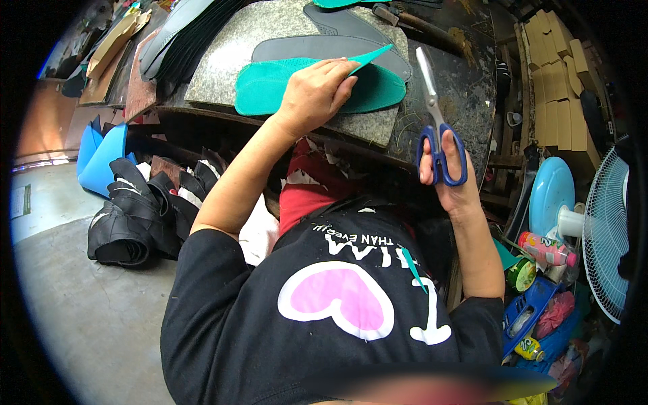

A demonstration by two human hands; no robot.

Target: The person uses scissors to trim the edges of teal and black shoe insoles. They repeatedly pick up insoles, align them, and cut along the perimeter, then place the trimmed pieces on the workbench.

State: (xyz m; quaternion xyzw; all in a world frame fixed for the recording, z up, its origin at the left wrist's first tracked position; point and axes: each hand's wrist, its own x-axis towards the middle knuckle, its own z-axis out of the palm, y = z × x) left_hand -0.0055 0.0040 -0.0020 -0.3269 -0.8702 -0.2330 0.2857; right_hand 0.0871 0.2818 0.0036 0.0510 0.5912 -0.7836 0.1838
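My left hand (317, 94) is closed on a green insole (260, 88), pinching it between thumb and fingers so that one pointed end lifts up. The rest of the green piece lies over grey insoles (297, 48) on a speckled stone slab (219, 81). Blue-handled scissors (433, 108) are in my right hand (460, 192), with thumb and fingers through the loops. Their blades point away from me, look closed together and stand apart from the green piece, to its right.
A stack of grey insoles (179, 40) leans at the far left. A hammer (398, 17) lies behind the slab. Black rolled sheets (128, 229) sit on the floor at left. Cardboard boxes (557, 88), a fan (607, 223) and bottles (543, 248) stand at right.
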